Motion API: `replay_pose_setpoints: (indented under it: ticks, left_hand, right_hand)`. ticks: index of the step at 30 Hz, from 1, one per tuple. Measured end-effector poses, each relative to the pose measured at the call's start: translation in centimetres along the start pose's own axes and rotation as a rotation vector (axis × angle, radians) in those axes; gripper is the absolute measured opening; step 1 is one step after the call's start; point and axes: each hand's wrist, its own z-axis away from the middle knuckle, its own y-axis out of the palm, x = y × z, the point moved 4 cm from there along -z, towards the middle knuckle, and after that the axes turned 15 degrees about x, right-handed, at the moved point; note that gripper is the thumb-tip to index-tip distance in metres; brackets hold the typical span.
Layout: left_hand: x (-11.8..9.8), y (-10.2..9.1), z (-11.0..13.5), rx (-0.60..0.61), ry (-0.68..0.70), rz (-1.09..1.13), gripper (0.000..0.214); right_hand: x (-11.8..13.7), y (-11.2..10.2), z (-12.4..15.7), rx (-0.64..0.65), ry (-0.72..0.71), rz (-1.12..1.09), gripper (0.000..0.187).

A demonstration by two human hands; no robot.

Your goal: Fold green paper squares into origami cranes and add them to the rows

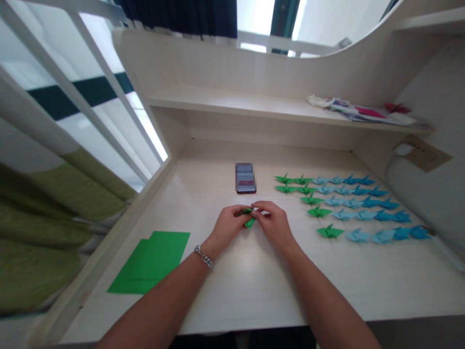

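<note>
Both hands meet over the middle of the pale wooden desk [232, 291]. My left hand [228, 227] and my right hand [274, 224] pinch a small, partly folded piece of green paper [249, 222] between their fingertips. The fingers of both hands are closed on it. A metal bracelet [204, 257] circles my left wrist. A phone [245, 178] lies flat just beyond the hands.
Flat green paper sheets [150, 261] lie at the front left. Rows of folded paper cranes, green [314, 198] and blue [366, 213], cover the right side. A shelf [254, 106] above holds papers [359, 112]. A window with white bars [72, 97] is on the left.
</note>
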Motion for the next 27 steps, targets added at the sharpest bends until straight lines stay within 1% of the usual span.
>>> replay_pose_setpoints:
  ticks: [3,7,10,13,16,27]
  left_hand:
    - [0.0,0.2,0.0,0.038,-0.026,-0.041,0.016]
    - [0.1,0.5,0.1,0.066,-0.097,-0.028,0.016]
    - [0.2,0.5,0.2,0.079,-0.131,-0.039,0.014]
    - [0.4,0.4,0.2,0.103,-0.137,-0.052,0.012]
    - [0.7,0.4,0.2,0.128,-0.135,-0.068,0.013]
    - [1.2,0.2,0.2,0.163,-0.138,-0.153,0.015]
  right_hand:
    - [0.1,0.0,-0.1,0.025,-0.022,0.001,0.015]
    - [-0.6,0.1,-0.1,0.013,0.059,-0.051,0.013]
    - [-0.8,0.2,-0.1,0.038,0.088,-0.129,0.015]
    - [-0.7,0.2,-0.2,0.054,0.095,-0.178,0.017]
    - [-0.7,0.1,-0.2,0.054,0.109,-0.172,0.016]
    - [-0.8,0.0,-0.3,0.056,0.140,-0.207,0.017]
